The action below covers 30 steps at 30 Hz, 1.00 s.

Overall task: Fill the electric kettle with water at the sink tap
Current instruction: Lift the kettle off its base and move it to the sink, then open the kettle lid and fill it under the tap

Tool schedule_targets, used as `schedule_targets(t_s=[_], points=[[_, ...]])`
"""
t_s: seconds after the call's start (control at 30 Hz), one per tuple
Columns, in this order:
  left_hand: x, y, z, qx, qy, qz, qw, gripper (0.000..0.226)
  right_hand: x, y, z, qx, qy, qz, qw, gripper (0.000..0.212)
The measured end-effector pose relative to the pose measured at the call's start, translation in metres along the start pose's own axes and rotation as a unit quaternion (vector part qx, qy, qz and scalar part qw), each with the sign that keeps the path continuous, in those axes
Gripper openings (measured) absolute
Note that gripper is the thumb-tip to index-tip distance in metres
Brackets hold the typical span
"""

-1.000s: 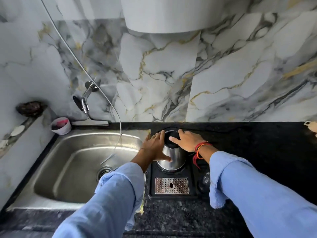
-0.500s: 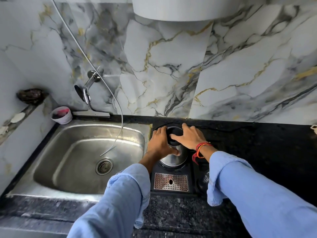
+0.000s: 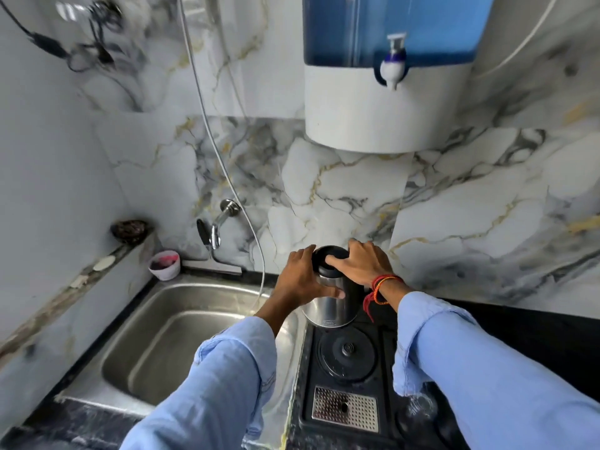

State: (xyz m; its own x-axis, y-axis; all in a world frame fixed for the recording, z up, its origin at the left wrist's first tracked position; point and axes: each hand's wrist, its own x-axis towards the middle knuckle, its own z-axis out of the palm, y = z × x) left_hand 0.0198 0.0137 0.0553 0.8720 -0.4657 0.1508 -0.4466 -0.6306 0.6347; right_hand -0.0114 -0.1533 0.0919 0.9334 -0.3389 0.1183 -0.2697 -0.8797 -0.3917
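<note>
The steel electric kettle [image 3: 328, 310] with a black lid hangs in the air above its round black base [image 3: 347, 354]. My left hand [image 3: 302, 280] wraps around the kettle's left side. My right hand [image 3: 360, 264] presses on the lid and grips near the black handle. The steel sink [image 3: 181, 336] lies to the left. Its chrome wall tap [image 3: 216, 228] sticks out of the marble wall above the sink's back edge, left of the kettle.
A white and blue water purifier [image 3: 386, 92] hangs on the wall above the kettle. A thin hose [image 3: 224, 164] drops down into the sink. A small white cup [image 3: 164, 264] stands at the sink's back left corner. A perforated drip tray [image 3: 345, 409] sits on the black counter.
Both hands have lifted the kettle off its base, which now shows bare. The camera has tilted up, bringing the water purifier into view.
</note>
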Motion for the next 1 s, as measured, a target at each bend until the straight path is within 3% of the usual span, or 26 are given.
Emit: schedule_targets(t_s=[0.13, 0.37, 0.47, 0.63, 0.73, 0.87, 0.93, 1.0], points=[[-0.004, -0.011, -0.029, -0.022, 0.034, 0.006, 0.999, 0.120, 0.006, -0.032, -0.006, 0.006, 0.002, -0.021, 1.000, 0.067], [-0.016, -0.064, -0.072, -0.035, 0.056, -0.015, 0.998, 0.085, 0.012, -0.084, 0.007, 0.091, -0.004, -0.079, 0.993, 0.041], [-0.019, -0.090, -0.085, -0.048, 0.048, -0.005, 0.998, 0.085, 0.015, -0.099, 0.031, 0.123, 0.007, -0.082, 0.989, 0.029], [-0.009, -0.157, -0.109, -0.010, 0.013, 0.004, 1.000, 0.077, 0.031, -0.133, 0.099, 0.154, 0.005, -0.032, 0.988, 0.046], [-0.001, -0.201, -0.121, 0.001, -0.028, -0.008, 1.000, 0.075, 0.042, -0.160, 0.141, 0.162, -0.012, 0.004, 0.987, 0.046], [0.025, -0.274, -0.141, -0.065, -0.088, -0.056, 0.992, 0.075, 0.065, -0.199, 0.199, 0.155, -0.012, 0.048, 0.987, 0.048], [0.040, -0.301, -0.151, -0.126, -0.076, -0.118, 0.982, 0.065, 0.075, -0.211, 0.219, 0.155, -0.007, 0.064, 0.986, 0.051], [0.060, -0.319, -0.159, -0.113, -0.018, -0.159, 0.981, 0.048, 0.084, -0.221, 0.236, 0.166, 0.002, 0.093, 0.982, 0.056]])
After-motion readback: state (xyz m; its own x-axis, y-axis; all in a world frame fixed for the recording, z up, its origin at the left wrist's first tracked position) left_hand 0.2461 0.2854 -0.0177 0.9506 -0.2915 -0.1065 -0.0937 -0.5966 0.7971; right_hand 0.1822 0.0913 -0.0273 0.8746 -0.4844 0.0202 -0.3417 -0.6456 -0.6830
